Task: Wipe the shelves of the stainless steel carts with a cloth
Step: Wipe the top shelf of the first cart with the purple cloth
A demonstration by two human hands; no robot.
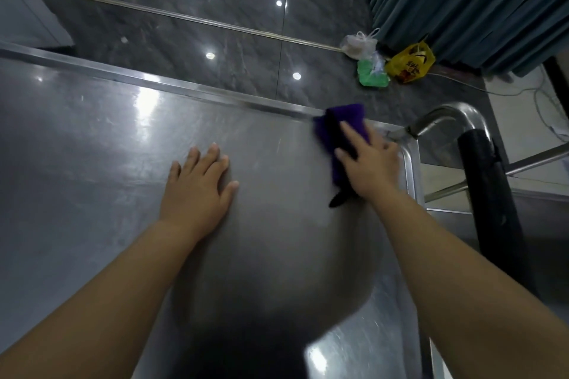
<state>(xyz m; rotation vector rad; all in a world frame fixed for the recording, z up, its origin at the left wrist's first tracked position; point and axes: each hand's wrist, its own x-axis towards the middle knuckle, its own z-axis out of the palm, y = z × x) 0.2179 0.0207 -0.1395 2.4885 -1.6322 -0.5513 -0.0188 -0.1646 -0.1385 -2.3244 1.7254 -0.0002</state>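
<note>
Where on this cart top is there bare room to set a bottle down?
Free: the wide stretch of the stainless steel shelf left of the left hand, up to the raised far rim. Crowded: the far right corner, where the right hand presses the purple cloth beside the curved steel handle.

The shelf (92,148) fills the near and left side. The left hand (197,191) lies flat on it, near the middle. To its right, the right hand (369,166) lies flat on the cloth (341,120), in the shelf's far right corner. The cart handle (446,117) stands just right of that corner. Past the far edge is the floor (184,24). Some bags (391,61) sit on it, far right, just before the curtain (477,3).
</note>
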